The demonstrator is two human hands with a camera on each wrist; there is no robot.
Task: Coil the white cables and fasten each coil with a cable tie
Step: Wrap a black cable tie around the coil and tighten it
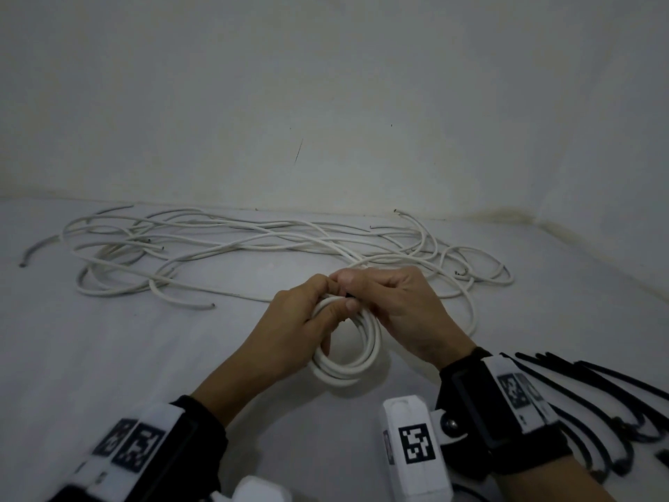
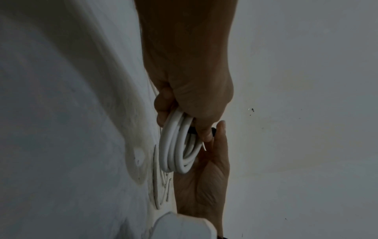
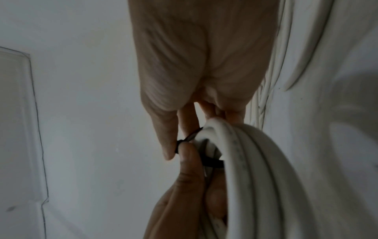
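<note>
A coil of white cable (image 1: pixel 347 367) stands upright on the white surface at the centre, with both hands meeting at its top. My left hand (image 1: pixel 338 297) grips the bundled turns of the coil (image 2: pixel 175 150), fingers curled round them and thumb pressing a black cable tie (image 3: pixel 211 163) that wraps the coil (image 3: pixel 255 161). My right hand (image 1: pixel 362 288) pinches the tie's free end between thumb and forefinger, right beside the left thumb. A short piece of the tie (image 2: pixel 192 130) shows in the left wrist view. The tie's head is hidden by fingers.
Several loose white cables (image 1: pixel 253 244) sprawl in a tangle across the back of the surface, near the wall. Several spare black cable ties (image 1: pixel 597 393) lie at the right, behind my right wrist. Bare surface lies to the left of the coil.
</note>
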